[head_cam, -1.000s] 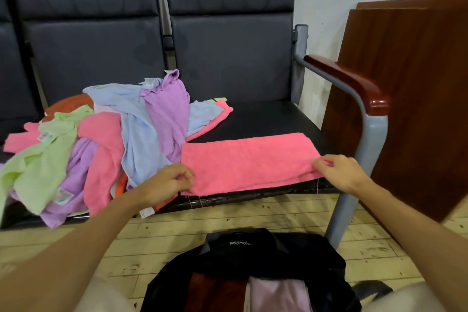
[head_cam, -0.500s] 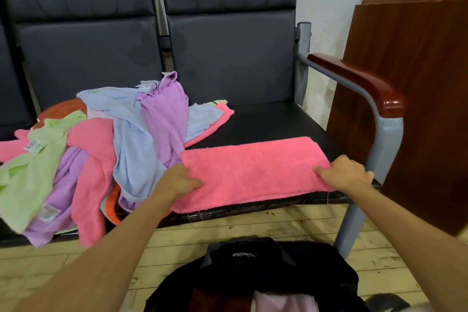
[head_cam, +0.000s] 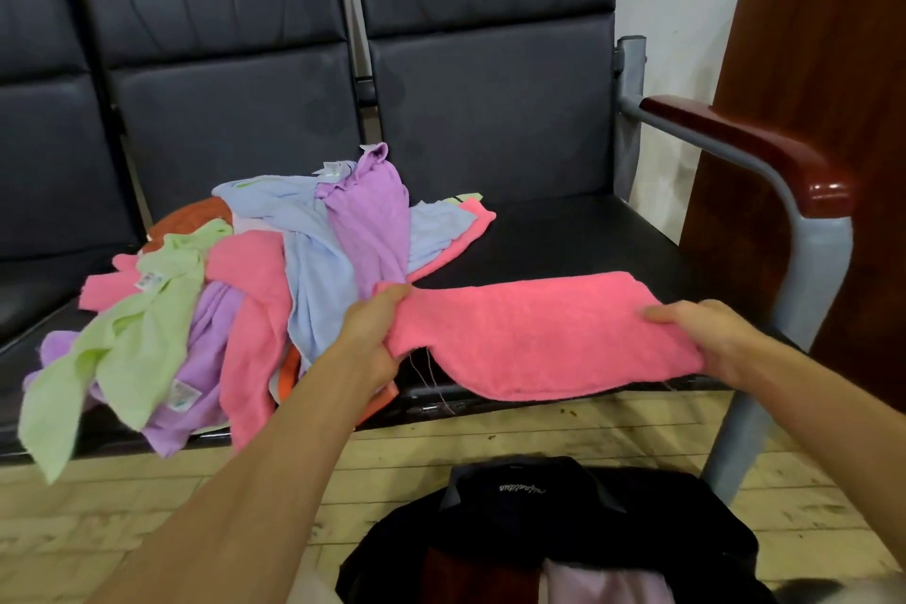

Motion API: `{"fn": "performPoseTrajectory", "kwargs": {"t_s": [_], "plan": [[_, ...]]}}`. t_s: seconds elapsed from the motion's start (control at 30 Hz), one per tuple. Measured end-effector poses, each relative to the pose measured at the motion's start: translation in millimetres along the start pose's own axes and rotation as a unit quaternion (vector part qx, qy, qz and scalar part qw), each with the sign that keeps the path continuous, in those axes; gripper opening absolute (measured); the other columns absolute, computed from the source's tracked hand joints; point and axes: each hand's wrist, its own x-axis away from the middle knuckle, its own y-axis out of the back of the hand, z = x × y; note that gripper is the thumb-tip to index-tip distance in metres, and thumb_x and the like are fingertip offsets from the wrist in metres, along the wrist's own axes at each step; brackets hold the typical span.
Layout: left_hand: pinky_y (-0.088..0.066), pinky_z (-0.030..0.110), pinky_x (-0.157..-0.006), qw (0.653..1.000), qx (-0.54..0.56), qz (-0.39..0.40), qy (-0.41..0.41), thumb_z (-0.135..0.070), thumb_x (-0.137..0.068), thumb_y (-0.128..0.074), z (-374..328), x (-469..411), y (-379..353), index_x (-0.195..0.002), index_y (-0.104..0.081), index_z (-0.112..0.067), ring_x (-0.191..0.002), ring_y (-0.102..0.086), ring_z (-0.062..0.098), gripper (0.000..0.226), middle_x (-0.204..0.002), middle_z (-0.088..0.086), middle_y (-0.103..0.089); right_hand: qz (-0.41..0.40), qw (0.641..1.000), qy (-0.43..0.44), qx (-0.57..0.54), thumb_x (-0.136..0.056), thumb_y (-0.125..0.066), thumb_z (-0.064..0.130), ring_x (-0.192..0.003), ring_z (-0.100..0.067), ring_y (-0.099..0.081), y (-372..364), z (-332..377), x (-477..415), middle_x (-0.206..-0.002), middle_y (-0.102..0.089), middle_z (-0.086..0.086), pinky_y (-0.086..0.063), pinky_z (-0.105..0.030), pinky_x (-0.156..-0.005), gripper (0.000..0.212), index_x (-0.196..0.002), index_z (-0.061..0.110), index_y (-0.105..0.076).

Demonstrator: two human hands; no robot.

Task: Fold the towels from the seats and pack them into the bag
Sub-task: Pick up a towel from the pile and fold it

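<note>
A pink towel (head_cam: 529,334), folded into a long strip, hangs lifted just above the front of the right black seat (head_cam: 564,235). My left hand (head_cam: 372,338) grips its left end and my right hand (head_cam: 711,334) grips its right end; the middle sags over the seat's front edge. A heap of loose towels (head_cam: 235,289) in lilac, light blue, green, pink and orange covers the middle seat to the left. The black bag (head_cam: 564,520) stands open on the floor below me, with folded pink and red cloth showing inside.
The seat row has dark backrests (head_cam: 480,79) and a grey metal armrest with a red-brown top (head_cam: 765,157) at the right end. A brown wooden panel (head_cam: 833,113) leans against the wall beyond it. The floor (head_cam: 147,505) is pale wooden planks.
The pink towel lay flat on the seat under both hands; now both hands have closed on its ends and raised it off the seat toward me.
</note>
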Motion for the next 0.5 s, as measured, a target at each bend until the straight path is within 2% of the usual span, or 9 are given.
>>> {"fn": "performPoseTrajectory", "kwargs": {"t_s": [0.03, 0.1, 0.17, 0.23, 0.33, 0.43, 0.5], "plan": [[-0.057, 0.031, -0.055, 1.0, 0.02, 0.007, -0.003, -0.012, -0.089, -0.064, -0.8, 2.6, -2.3, -0.122, -0.055, 0.0, -0.071, -0.063, 0.022, 0.036, -0.087, 0.012, -0.065, 0.019, 1.0, -0.014, -0.014, -0.079, -0.077, 0.024, -0.102, -0.037, -0.062, -1.0, -0.8, -1.0, -0.117, -0.061, -0.019, -0.053, -0.053, -0.089, 0.056, -0.122, 0.001, -0.049], [-0.056, 0.03, -0.054, 0.999, 0.036, 0.028, -0.011, -0.016, -0.092, -0.06, -0.3, 11.9, -11.1, -0.122, -0.054, -0.003, -0.074, -0.063, 0.02, 0.032, -0.09, 0.01, -0.065, 0.043, 0.999, -0.02, -0.015, -0.084, -0.071, 0.021, -0.105, -0.037, -0.061, -4.3, -2.9, -3.0, -0.12, -0.061, -0.019, -0.051, -0.054, -0.092, 0.048, -0.124, 0.002, -0.052], [-0.055, 0.027, -0.053, 0.998, 0.033, 0.036, -0.026, -0.017, -0.095, -0.056, 0.7, 18.3, -23.3, -0.117, -0.056, -0.007, -0.073, -0.061, 0.016, 0.024, -0.088, 0.006, -0.063, 0.057, 0.998, -0.02, -0.028, -0.087, -0.067, 0.021, -0.103, -0.037, -0.061, -7.3, -1.3, -1.3, -0.119, -0.061, -0.018, -0.052, -0.05, -0.088, 0.044, -0.126, 0.006, -0.052], [-0.051, 0.029, -0.06, 0.998, -0.009, 0.042, -0.044, -0.016, -0.095, -0.054, 2.3, 23.1, -37.7, -0.106, -0.059, -0.009, -0.073, -0.059, 0.016, 0.014, -0.085, 0.005, -0.061, 0.069, 0.996, -0.03, -0.05, -0.088, -0.064, 0.02, -0.103, -0.036, -0.06, -9.1, -1.7, -0.2, -0.119, -0.059, -0.017, -0.052, -0.048, -0.085, 0.044, -0.128, 0.008, -0.05], [-0.048, 0.03, -0.066, 0.993, -0.084, 0.05, -0.058, -0.015, -0.095, -0.053, 5.0, 26.7, -65.0, -0.093, -0.058, -0.013, -0.075, -0.057, 0.018, 0.005, -0.087, 0.007, -0.06, 0.094, 0.992, -0.054, -0.068, -0.089, -0.061, 0.019, -0.104, -0.036, -0.06, -6.0, -3.7, 0.8, -0.118, -0.06, -0.017, -0.051, -0.052, -0.091, 0.042, -0.127, 0.008, -0.048], [-0.048, 0.034, -0.076, 0.984, -0.15, 0.054, -0.075, -0.015, -0.093, -0.055, 14.8, 26.6, -97.0, -0.107, -0.057, -0.013, -0.083, -0.057, 0.023, 0.015, -0.093, 0.009, -0.06, 0.124, 0.986, -0.058, -0.1, -0.094, -0.053, 0.018, -0.103, -0.034, -0.062, -3.6, -4.0, 1.6, -0.114, -0.063, -0.017, -0.051, -0.049, -0.089, 0.03, -0.122, 0.006, -0.051], [-0.047, 0.031, -0.071, 0.973, -0.202, 0.069, -0.084, -0.013, -0.091, -0.054, 23.9, 27.4, -118.9, -0.107, -0.057, -0.014, -0.076, -0.056, 0.021, 0.016, -0.084, 0.007, -0.058, 0.131, 0.983, -0.061, -0.114, -0.097, -0.049, 0.017, -0.103, -0.033, -0.062, -2.5, -4.1, 1.9, -0.114, -0.064, -0.017, -0.052, -0.047, -0.086, 0.026, -0.12, 0.007, -0.053]]}}
